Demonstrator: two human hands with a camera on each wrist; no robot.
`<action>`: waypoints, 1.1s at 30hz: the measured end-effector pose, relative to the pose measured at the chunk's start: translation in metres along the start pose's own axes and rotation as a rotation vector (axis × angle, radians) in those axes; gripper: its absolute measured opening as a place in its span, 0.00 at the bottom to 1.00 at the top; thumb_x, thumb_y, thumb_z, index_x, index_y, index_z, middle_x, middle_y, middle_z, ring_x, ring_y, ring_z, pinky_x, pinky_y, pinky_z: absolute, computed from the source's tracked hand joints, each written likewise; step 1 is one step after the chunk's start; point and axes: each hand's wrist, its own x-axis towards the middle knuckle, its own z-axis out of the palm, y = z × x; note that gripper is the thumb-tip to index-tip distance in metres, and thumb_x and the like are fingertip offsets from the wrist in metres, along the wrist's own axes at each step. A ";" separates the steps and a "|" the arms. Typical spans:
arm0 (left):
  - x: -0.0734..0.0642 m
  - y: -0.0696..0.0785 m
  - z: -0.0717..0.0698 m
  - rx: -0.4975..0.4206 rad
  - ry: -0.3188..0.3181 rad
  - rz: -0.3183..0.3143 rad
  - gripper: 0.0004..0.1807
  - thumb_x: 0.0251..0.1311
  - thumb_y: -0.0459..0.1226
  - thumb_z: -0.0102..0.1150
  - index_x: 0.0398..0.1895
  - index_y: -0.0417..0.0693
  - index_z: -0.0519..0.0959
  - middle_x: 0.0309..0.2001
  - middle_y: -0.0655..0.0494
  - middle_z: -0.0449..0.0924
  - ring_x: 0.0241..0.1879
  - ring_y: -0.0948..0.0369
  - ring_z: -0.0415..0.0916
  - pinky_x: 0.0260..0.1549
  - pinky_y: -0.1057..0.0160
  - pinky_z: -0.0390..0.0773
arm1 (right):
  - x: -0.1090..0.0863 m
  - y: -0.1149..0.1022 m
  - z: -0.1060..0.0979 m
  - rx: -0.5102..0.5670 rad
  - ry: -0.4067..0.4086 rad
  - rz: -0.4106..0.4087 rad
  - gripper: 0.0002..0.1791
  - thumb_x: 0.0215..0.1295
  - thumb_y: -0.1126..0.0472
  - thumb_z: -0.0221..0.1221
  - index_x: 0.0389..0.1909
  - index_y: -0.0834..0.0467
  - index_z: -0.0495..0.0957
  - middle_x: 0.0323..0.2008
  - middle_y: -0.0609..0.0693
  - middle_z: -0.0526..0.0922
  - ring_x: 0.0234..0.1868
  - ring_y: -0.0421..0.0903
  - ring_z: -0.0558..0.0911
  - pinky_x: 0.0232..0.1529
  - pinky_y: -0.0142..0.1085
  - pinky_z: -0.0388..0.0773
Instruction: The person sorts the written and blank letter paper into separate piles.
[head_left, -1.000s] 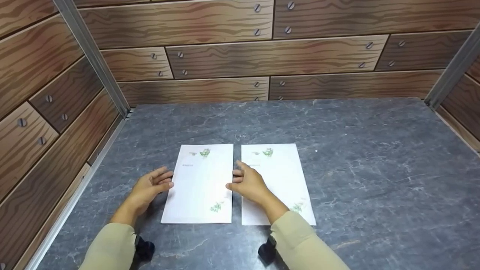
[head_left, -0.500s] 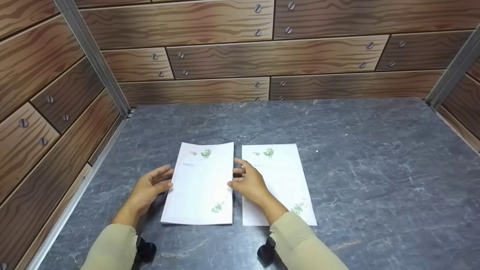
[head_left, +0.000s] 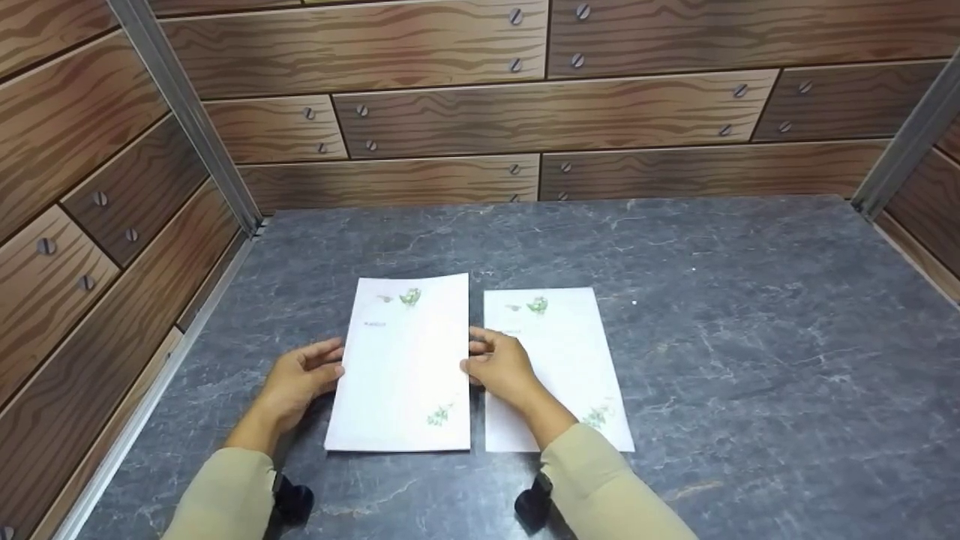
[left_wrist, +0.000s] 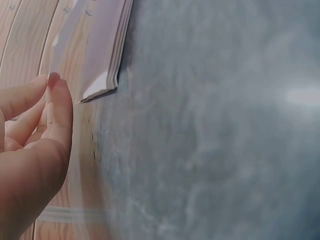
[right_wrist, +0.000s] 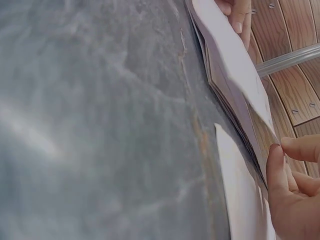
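Note:
My left hand [head_left: 291,384] pinches the left edge of a printed paper sheet [head_left: 401,367] between thumb and fingers. On the opposite edge, the right hand [head_left: 508,371] pinches the same sheet. It is white with small green drawings near its top and lower right. Both wrist views show this sheet raised above a stack of paper [left_wrist: 107,45], whose layered edges lie on the table. The stack's top is mostly hidden by the sheet in the head view. Under my right wrist and forearm lies a second, similar printed sheet [head_left: 559,367], flat and partly covered.
A grey marbled table [head_left: 750,360] extends around the papers. Wood-patterned walls [head_left: 435,120] with metal corner posts [head_left: 187,112] stand at the back and sides. Two tiny white specks lie on the table to the right of the papers.
The top sheet of the left pile has lifted off, bowing first and then rising, with its far edge higher in view. Both hands keep hold at its sides and have barely moved.

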 end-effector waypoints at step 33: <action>0.008 0.021 0.033 -0.081 -0.001 -0.021 0.27 0.60 0.22 0.54 0.64 0.31 0.67 0.52 0.44 0.73 0.41 0.62 0.75 0.35 0.68 0.78 | 0.000 -0.010 -0.039 0.137 0.067 0.073 0.28 0.59 0.76 0.58 0.62 0.61 0.71 0.42 0.56 0.82 0.36 0.47 0.82 0.33 0.36 0.82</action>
